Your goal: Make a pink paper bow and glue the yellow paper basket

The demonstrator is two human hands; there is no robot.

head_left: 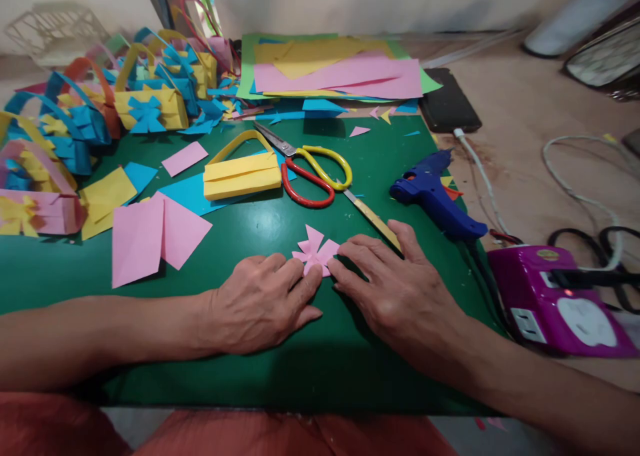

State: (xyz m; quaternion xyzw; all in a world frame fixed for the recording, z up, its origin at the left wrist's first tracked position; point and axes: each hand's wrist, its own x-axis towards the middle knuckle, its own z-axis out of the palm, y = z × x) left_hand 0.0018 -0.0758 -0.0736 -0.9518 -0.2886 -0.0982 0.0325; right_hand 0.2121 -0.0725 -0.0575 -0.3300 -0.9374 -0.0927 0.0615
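A small pink paper bow (313, 251) with pointed, cut petals lies flat on the green tabletop (240, 376) between my hands. My left hand (267, 303) rests palm down, its index fingertip pressing the bow's lower edge and its thumb apart below. From the other side, fingertips of my right hand (395, 283) touch the bow's right petal, with the little finger spread away. Just beyond lie scissors (317, 176) with one yellow and one red handle, and a craft knife or stick with a tan handle (377, 223). A yellow paper basket (243, 176) lies behind the bow.
Pink paper squares (137, 243) and yellow and blue pieces lie left. Finished paper baskets (150, 109) crowd the back left. Coloured sheets (340, 76) are stacked behind. On the right are a blue glue gun (440, 196), a black phone (450, 101) and a purple power outlet box (555, 303) with cables.
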